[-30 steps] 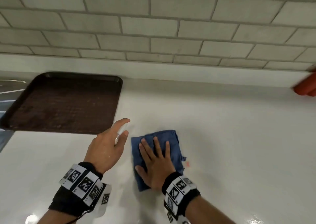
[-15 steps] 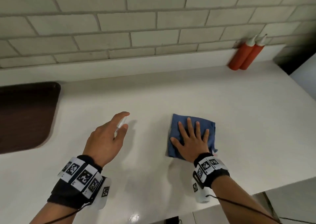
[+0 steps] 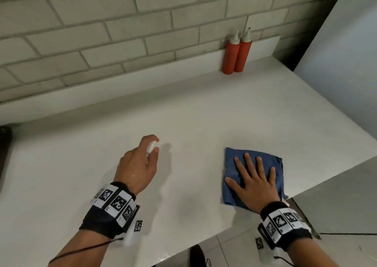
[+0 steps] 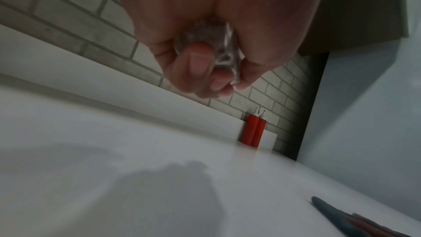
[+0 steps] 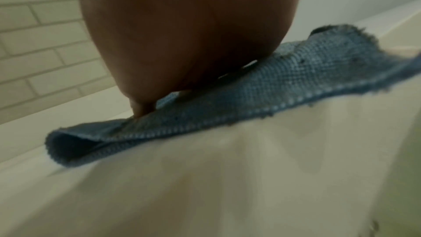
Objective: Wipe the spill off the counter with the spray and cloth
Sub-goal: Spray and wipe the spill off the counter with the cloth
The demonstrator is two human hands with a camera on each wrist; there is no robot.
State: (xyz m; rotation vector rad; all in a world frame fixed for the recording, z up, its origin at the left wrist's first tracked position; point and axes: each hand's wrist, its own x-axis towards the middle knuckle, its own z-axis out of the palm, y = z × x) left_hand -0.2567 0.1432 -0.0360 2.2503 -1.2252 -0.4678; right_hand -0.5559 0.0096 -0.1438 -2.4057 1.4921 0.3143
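A folded blue cloth (image 3: 271,164) lies flat on the white counter (image 3: 193,113) close to its front right corner. My right hand (image 3: 253,177) presses on it with straight, spread fingers; the right wrist view shows the palm on the cloth (image 5: 284,86). My left hand (image 3: 140,164) hovers above the middle of the counter and grips a small clear spray bottle (image 3: 151,147), whose white top pokes out between forefinger and thumb. The left wrist view shows curled fingers (image 4: 198,64) wrapped round the bottle (image 4: 225,57). No spill shows on the counter.
Two red squeeze bottles (image 3: 236,52) stand against the brick wall at the back right. A dark tray edge (image 3: 4,144) shows at the far left. The counter's front edge (image 3: 224,234) runs just below my wrists, its right edge beside the cloth.
My right hand has slid the cloth to the right, up to the counter's front right corner. The view swung right, so the tray left the picture and the red bottles came in.
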